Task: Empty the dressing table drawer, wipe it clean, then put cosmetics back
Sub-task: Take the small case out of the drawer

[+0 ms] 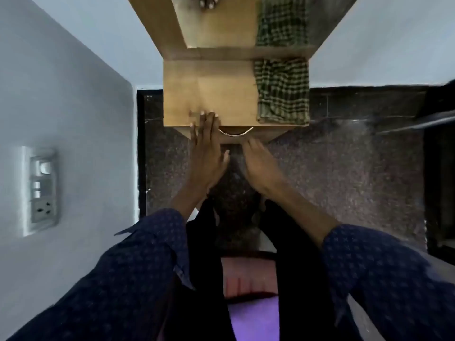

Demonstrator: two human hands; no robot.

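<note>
Both arms out fwd, dark blue patterned sleeves point(138, 262). Left hand point(208, 148) flat, fingers straight; right hand point(258, 163) just beside it, fingertips hidden.

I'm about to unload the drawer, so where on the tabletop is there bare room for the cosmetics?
The bare wood of the tabletop runs from its left edge to the checked cloth, back to the mirror. The right side is covered by the cloth. The front edge is crowded: the left hand rests there, the right hand below the drawer handle.
</note>
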